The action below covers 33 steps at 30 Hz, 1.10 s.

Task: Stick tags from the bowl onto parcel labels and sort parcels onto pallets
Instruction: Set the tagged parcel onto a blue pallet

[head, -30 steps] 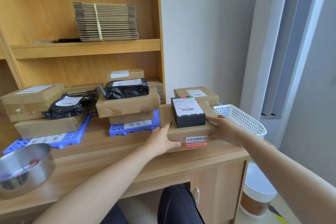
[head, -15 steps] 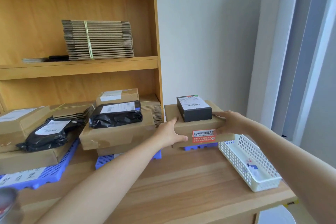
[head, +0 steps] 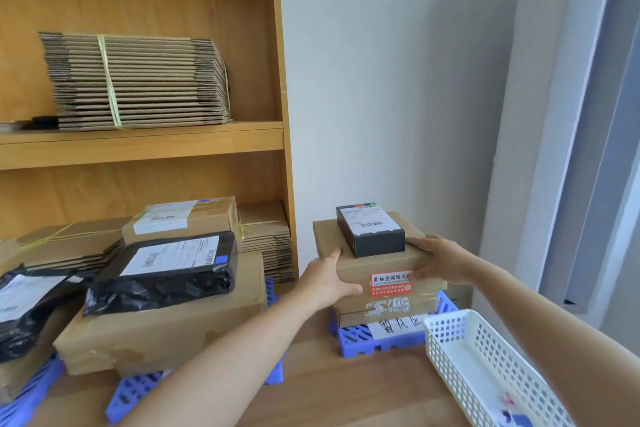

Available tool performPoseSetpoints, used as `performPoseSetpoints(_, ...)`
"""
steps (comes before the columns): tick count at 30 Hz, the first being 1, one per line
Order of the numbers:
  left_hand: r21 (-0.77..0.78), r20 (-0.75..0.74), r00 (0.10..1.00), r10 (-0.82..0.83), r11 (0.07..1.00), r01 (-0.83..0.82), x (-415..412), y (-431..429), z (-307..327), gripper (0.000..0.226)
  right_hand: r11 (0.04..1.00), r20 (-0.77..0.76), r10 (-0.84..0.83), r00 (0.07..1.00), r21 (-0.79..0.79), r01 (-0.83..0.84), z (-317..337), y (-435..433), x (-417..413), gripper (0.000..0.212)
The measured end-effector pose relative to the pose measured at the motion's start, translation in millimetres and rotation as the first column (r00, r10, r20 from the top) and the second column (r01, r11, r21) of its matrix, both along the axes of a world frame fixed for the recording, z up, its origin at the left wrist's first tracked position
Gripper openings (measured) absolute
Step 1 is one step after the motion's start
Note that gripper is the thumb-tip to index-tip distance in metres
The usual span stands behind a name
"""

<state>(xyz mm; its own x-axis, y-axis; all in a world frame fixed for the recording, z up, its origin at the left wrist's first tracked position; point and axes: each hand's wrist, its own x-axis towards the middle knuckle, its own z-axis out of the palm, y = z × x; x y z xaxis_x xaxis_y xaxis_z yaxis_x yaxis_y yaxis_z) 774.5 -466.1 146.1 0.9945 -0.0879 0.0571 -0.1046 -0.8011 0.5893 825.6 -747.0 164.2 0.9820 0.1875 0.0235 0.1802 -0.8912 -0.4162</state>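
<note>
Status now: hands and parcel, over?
Left hand, right hand grip brown parcel, black box on top. Sits on lower parcel, blue pallet. White basket near, not blocking.

The right hand point(head: 440, 260) covers the right end of the cardboard parcel point(head: 367, 263) it grips, along with the last characters of the red sticker point(head: 389, 284). The left hand point(head: 325, 282), gripping the other end, hides that corner. Print on the label of the small black box point(head: 372, 236) is too small to read. The lower box point(head: 381, 308) shows only its front edge, its label a torn, blurred patch. The white basket point(head: 450, 329) blocks part of the blue pallet point(head: 363, 340) and its handwritten sign point(head: 398, 326), runs off the bottom edge, and holds small items point(head: 510, 407) too blurred to name. At far left, 1 black mailer bag point(head: 20, 315) is cut by the frame.
</note>
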Motion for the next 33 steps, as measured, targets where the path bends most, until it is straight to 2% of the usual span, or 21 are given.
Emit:
performPoseSetpoints(10, 0.008, 0.034, 0.999, 0.019, 1.000, -0.019, 35, -14, -17, 0.105, 1.000, -0.015, -0.011, 1.000, 0.019, 0.011, -20, -7, 36, 0.091)
performPoseSetpoints(15, 0.048, 0.008, 1.000, 0.010, 0.999, -0.011, 36, -16, -1, 0.121, 0.985, 0.000, -0.022, 1.000, -0.169, 0.021, -4, -6, 39, 0.106)
performPoseSetpoints(17, 0.036, 0.108, 0.994, 0.021, 0.999, -0.025, 37, -17, 8, 0.109, 0.997, 0.000, 0.017, 1.000, -0.078, -0.017, 9, -6, 37, 0.098)
performPoseSetpoints(20, -0.068, 0.129, 0.992, -0.018, 0.997, 0.027, 42, -23, 22, 0.081, 0.972, -0.051, 0.021, 0.998, 0.235, -0.009, 27, 7, 26, 0.079)
performPoseSetpoints(22, -0.060, 0.089, 0.995, -0.051, 0.997, 0.056, 44, -28, 24, 0.074, 0.975, -0.023, -0.004, 1.000, 0.224, 0.009, 28, 25, 21, 0.063)
performPoseSetpoints(24, -0.041, 0.073, 0.995, -0.064, 0.997, 0.067, 42, -30, 21, 0.072, 0.990, 0.059, -0.001, 0.998, 0.143, -0.008, 23, 42, 19, 0.061)
performPoseSetpoints(27, -0.042, 0.126, 0.992, -0.020, 0.999, 0.026, 38, -24, 16, 0.067, 0.997, 0.147, 0.009, 0.989, 0.074, -0.020, 17, 61, 17, 0.062)
performPoseSetpoints(33, -0.023, 0.212, 0.977, 0.029, 0.999, -0.024, 33, -3, 12, 0.060, 0.989, 0.188, 0.012, 0.982, 0.143, -0.040, 8, 93, 15, 0.058)
